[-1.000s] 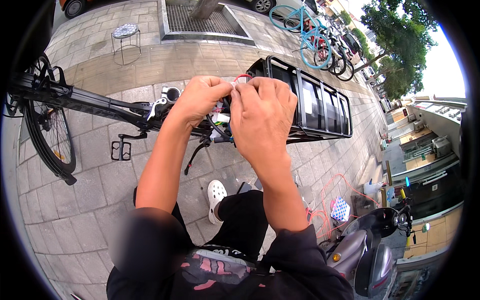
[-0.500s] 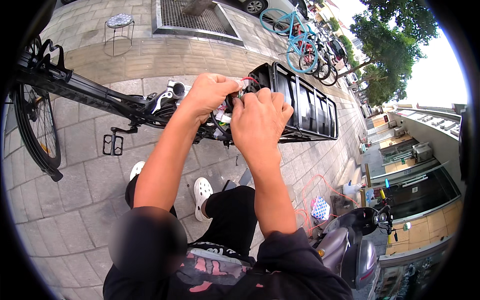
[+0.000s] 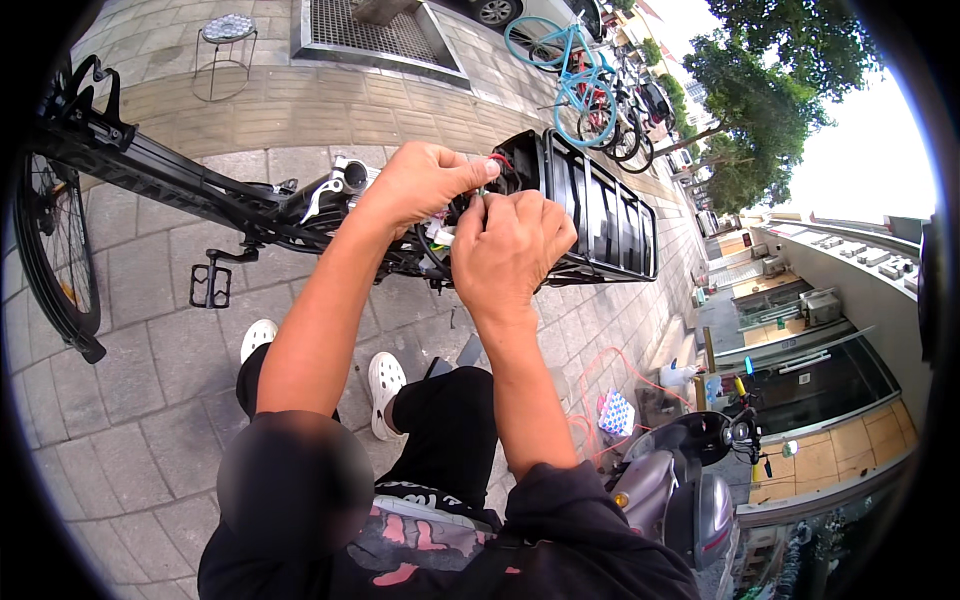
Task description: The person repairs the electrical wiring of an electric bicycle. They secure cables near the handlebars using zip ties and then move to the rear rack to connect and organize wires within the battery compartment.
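A black bicycle stands across in front of me, with a clutch of thin wires and a white connector exposed at its middle. My left hand is closed in a pinch over these wires, and a red wire comes out at its thumb and fingertips. Close beside it, my right hand has its fingers curled down among the wires; its fingertips are largely hidden, and what they grip cannot be made out. Just right of both hands is the black rear rack.
A round-topped stool and a metal tree grate lie beyond the bicycle. Blue and other bicycles are parked farther off. At right stand a scooter, an orange cord and a blue-and-white box.
The whole view has shifted slightly, so things sit a little farther left. Both hands stay at the wires, with the left thumb now nearer the red wire.
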